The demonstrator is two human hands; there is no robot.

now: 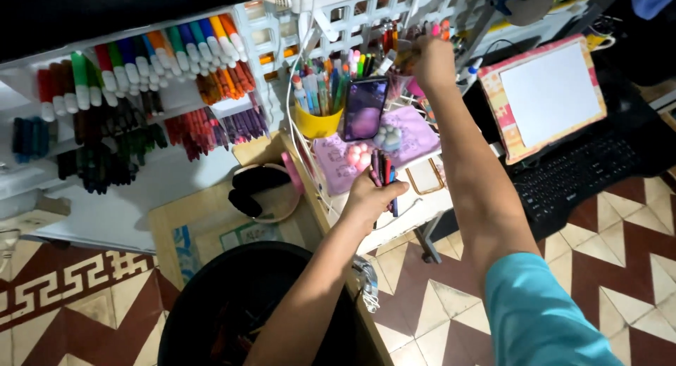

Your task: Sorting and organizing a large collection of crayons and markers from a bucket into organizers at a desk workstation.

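Nearest of all, low in the scene, a black bin (232,302) sits on the red-and-cream tiled floor (70,295), with the person's left forearm passing over its right edge. Far to the left, rows of coloured markers (141,63) lie on a white rack. Right of the bin, the left hand (370,197) is clenched around a small bundle of pens (384,170); the fingers wrap the lower part of the bundle, the thumb lies across its right side, and the pen ends stick up beyond the fist. Just above that hand lies a purple mat (415,137), and on it a phone (365,109) stands leaning beside a yellow cup (317,123) full of pens. Farther right and far off, the right hand (433,59) reaches into the white wire basket (366,17); its fingertips are among more pens there, but whether they pinch one cannot be told. At the far right, a tablet (549,95) with a white screen stands above a black keyboard (577,172).
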